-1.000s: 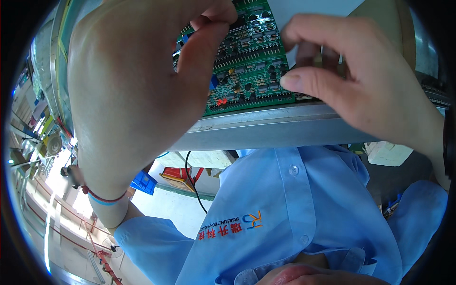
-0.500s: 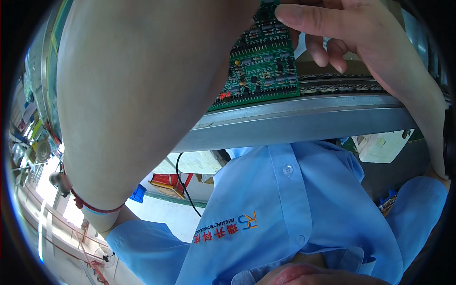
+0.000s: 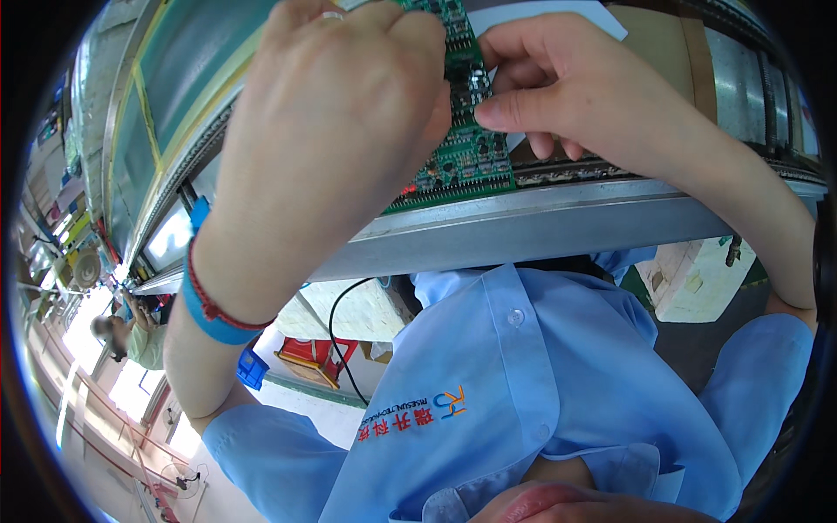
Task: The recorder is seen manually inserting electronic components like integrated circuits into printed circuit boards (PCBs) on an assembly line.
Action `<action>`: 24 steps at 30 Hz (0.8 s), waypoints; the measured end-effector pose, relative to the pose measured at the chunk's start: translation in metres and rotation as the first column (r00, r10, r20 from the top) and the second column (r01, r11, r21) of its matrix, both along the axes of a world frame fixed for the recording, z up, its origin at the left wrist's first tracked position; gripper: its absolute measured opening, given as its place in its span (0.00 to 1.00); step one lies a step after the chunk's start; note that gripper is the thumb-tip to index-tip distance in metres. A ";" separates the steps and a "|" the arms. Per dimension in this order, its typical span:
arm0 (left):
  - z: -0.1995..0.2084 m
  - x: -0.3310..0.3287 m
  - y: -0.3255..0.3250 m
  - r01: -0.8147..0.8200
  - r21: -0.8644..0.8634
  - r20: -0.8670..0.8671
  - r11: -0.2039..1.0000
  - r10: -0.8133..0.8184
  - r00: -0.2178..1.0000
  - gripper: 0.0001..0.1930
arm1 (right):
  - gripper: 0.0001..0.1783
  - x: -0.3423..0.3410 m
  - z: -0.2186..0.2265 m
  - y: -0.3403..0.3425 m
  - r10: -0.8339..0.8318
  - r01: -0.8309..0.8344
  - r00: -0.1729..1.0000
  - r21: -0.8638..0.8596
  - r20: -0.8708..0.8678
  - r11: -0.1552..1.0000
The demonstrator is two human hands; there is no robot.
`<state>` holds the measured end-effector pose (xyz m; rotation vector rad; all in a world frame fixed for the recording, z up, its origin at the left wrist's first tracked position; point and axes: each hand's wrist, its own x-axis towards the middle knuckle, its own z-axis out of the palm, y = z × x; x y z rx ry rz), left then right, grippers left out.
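Observation:
A long green circuit board (image 3: 475, 161), crowded with small components and rows of pins, lies across the metal-edged rail in front of me. My left hand (image 3: 349, 96) is over the board's left side, its fingers curled in and the back of the hand facing up. What its fingertips pinch, if anything, is hidden under the knuckles. At the board's right edge is my right hand (image 3: 558, 83), thumb and curled fingers closing on that edge. Red components (image 3: 407, 189) show at the board's near left corner.
The metal rail (image 3: 540, 209) with a chain (image 3: 575, 172) runs along my front. White paper (image 3: 593, 19) and a brown panel (image 3: 660, 52) are beyond the right hand. A green-topped conveyor (image 3: 187, 78) extends left. Another person (image 3: 144, 340) is far left. Below stand white foam blocks (image 3: 697, 283).
My left forearm has drawn back and lower, so the left hand now shows above the board. My right hand has shifted left and slightly down. More of the conveyor is in view.

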<state>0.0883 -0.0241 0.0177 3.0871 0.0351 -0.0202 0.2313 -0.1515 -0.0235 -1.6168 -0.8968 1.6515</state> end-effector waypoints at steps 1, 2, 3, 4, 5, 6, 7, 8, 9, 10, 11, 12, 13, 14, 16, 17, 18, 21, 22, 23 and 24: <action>-0.004 -0.004 0.002 -0.007 0.025 -0.003 1.000 0.007 1.000 0.08 | 0.08 -0.002 -0.002 0.002 -0.027 0.027 0.999 0.022 -0.023 0.999; -0.005 -0.008 0.000 -0.041 0.030 -0.005 0.999 0.041 0.999 0.08 | 0.06 -0.004 -0.002 0.004 -0.055 0.057 0.998 0.044 -0.044 0.997; -0.004 -0.013 -0.002 -0.040 0.045 0.006 0.998 0.039 0.999 0.08 | 0.06 -0.006 -0.003 0.005 -0.056 0.058 0.998 0.060 -0.034 0.997; 0.005 -0.017 0.005 -0.052 0.035 0.000 0.998 0.052 0.999 0.08 | 0.06 -0.009 0.003 0.014 -0.058 0.062 0.994 0.050 -0.090 0.997; 0.004 -0.018 0.006 -0.076 0.013 0.008 0.997 0.076 0.997 0.08 | 0.06 -0.008 0.002 0.018 -0.049 0.053 0.990 0.032 -0.129 0.998; -0.001 -0.020 0.006 -0.090 -0.028 0.066 0.996 0.092 0.994 0.06 | 0.06 -0.007 -0.002 0.020 -0.062 0.068 0.993 0.054 -0.103 0.996; 0.001 -0.016 0.010 -0.072 -0.013 0.098 0.997 0.073 0.992 0.06 | 0.07 -0.005 -0.008 0.020 -0.015 0.018 0.994 0.023 -0.111 1.000; 0.006 -0.014 0.014 -0.100 -0.052 0.137 0.994 0.106 0.985 0.06 | 0.09 -0.002 -0.009 0.020 0.038 -0.039 0.992 -0.010 -0.122 0.999; 0.009 -0.010 0.020 -0.123 -0.095 0.174 0.988 0.139 0.975 0.05 | 0.09 0.005 -0.007 0.019 0.028 -0.028 0.995 0.006 -0.093 1.000; 0.013 -0.007 0.033 -0.177 -0.076 0.196 0.981 0.189 0.962 0.05 | 0.10 0.009 -0.002 0.017 0.014 -0.017 0.996 -0.034 -0.085 0.999; 0.014 -0.005 0.046 -0.175 -0.068 0.224 0.982 0.186 0.957 0.05 | 0.10 0.012 0.003 0.015 0.006 -0.013 0.997 -0.076 -0.081 0.997; 0.014 0.001 0.062 -0.224 -0.049 0.267 0.973 0.229 0.936 0.04 | 0.12 0.016 0.005 0.012 -0.011 0.005 0.996 -0.072 -0.092 0.997; 0.012 0.005 0.076 -0.288 -0.031 0.304 0.957 0.283 0.910 0.04 | 0.12 0.020 0.013 0.012 0.004 -0.009 0.998 -0.059 -0.070 0.998; 0.005 0.008 0.091 -0.281 -0.022 0.336 0.960 0.271 0.902 0.04 | 0.13 0.025 0.021 0.013 0.065 -0.061 0.997 -0.083 0.040 0.995; -0.006 0.004 0.116 -0.320 0.022 0.326 0.947 0.295 0.898 0.06 | 0.14 0.031 0.025 0.016 0.044 -0.081 0.953 0.110 0.301 0.991; -0.010 0.008 0.116 -0.374 0.058 0.289 0.926 0.343 0.894 0.07 | 0.15 0.043 0.017 0.013 -0.072 -0.078 0.914 0.348 0.400 0.934; -0.011 0.015 0.109 -0.389 0.126 0.219 0.913 0.357 0.908 0.10 | 0.14 0.058 0.017 0.010 -0.177 -0.016 0.888 0.414 0.423 0.910; -0.027 0.044 0.090 -0.329 0.311 0.225 0.892 0.267 0.937 0.06 | 0.21 0.113 0.008 0.017 -0.436 -0.276 0.400 0.559 0.807 0.782; -0.041 0.057 0.090 -0.291 0.267 0.274 0.919 0.217 0.937 0.05 | 0.23 0.135 -0.009 0.020 -0.473 -0.372 0.316 0.566 0.822 0.736; -0.048 0.059 0.085 -0.283 0.209 0.284 0.936 0.219 0.933 0.08 | 0.24 0.149 -0.028 0.026 -0.515 -0.441 0.230 0.560 0.826 0.701; -0.056 0.057 0.082 -0.321 0.179 0.286 0.930 0.263 0.921 0.10 | 0.24 0.145 -0.038 0.035 -0.527 -0.468 0.261 0.583 0.809 0.664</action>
